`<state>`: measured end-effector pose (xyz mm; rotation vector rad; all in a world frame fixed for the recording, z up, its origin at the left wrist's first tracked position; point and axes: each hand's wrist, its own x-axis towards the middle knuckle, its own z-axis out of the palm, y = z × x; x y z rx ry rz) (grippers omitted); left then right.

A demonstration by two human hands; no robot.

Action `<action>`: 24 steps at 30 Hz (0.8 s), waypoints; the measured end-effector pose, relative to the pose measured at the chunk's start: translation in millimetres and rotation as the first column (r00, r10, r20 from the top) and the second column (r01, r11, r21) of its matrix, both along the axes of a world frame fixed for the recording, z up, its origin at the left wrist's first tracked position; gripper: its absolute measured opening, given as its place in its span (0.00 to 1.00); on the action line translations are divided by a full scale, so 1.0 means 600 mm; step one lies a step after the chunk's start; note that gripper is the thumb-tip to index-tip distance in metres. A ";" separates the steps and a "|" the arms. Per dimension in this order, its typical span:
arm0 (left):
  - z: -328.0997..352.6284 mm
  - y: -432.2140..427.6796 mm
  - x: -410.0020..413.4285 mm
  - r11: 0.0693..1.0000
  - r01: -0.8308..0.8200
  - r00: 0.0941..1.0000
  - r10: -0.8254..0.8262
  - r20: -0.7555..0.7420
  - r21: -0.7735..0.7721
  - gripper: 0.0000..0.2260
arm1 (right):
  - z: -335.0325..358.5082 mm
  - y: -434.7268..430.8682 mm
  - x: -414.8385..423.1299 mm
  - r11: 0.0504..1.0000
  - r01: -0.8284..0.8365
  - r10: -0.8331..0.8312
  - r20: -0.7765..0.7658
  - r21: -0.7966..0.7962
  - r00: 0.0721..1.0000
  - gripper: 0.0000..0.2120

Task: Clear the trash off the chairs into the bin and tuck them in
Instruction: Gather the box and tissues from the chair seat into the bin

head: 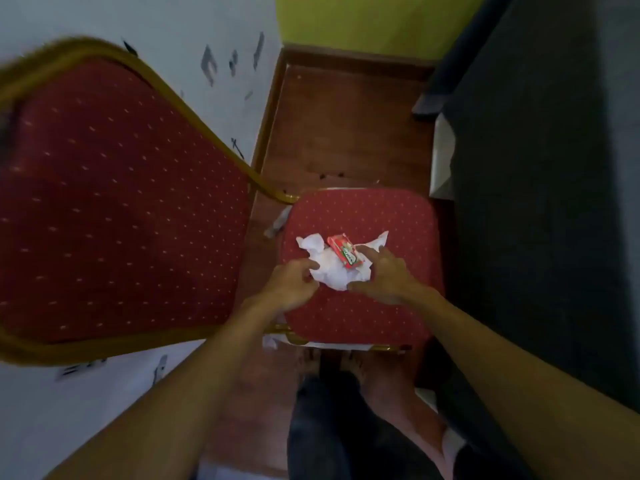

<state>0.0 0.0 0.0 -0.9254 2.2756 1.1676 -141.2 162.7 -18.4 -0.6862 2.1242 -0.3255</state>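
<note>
A red chair with a gold frame stands below me, its seat [363, 313] in the middle of the view and its tall back [114, 202] rising at the left. On the seat lies crumpled white paper [332, 271] with a small red carton [344, 252] on top. My left hand [294, 282] pinches the paper's left edge. My right hand [384, 275] rests on the paper's right side, one finger touching the carton and the thumb under the paper's lower edge. No bin is in view.
A white wall with dark marks is behind the chair back [214, 46]. A dark table or cloth [540, 168] fills the right side, close to the seat. Brown wooden floor [339, 126] runs ahead. My bare feet [346, 368] stand at the seat's front edge.
</note>
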 end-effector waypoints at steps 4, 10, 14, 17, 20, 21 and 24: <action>-0.097 -0.024 -0.041 0.996 0.000 0.999 -0.004 -0.048 -0.084 0.16 | -0.099 -0.030 0.002 0.999 0.028 -0.029 0.020 0.022 0.999 0.53; -0.213 0.005 -0.101 0.945 0.205 0.979 -0.192 0.075 -0.255 0.37 | -0.196 -0.043 0.013 0.989 0.131 -0.132 -0.009 -0.070 0.991 0.57; -0.259 0.054 -0.074 0.974 0.042 0.998 -0.052 -0.038 -0.222 0.36 | -0.229 0.002 0.063 0.994 0.071 -0.086 -0.184 -0.085 0.979 0.50; -0.269 0.080 -0.049 0.979 -0.163 0.978 0.144 -0.149 -0.123 0.27 | -0.233 0.013 0.087 0.982 0.123 -0.159 -0.270 -0.145 0.950 0.40; -0.266 0.092 -0.038 0.973 -0.223 0.961 0.209 -0.180 -0.056 0.12 | -0.231 0.015 0.100 0.962 0.205 -0.246 -0.249 -0.179 0.937 0.32; -0.264 0.093 -0.039 0.972 -0.234 0.956 0.227 -0.183 -0.017 0.12 | -0.229 0.016 0.102 0.944 0.253 -0.297 -0.212 -0.213 0.931 0.28; -0.247 0.089 -0.042 0.924 -0.312 0.920 0.352 -0.174 0.220 0.18 | -0.222 0.016 0.104 0.830 0.461 -0.488 -0.007 -0.315 0.873 0.20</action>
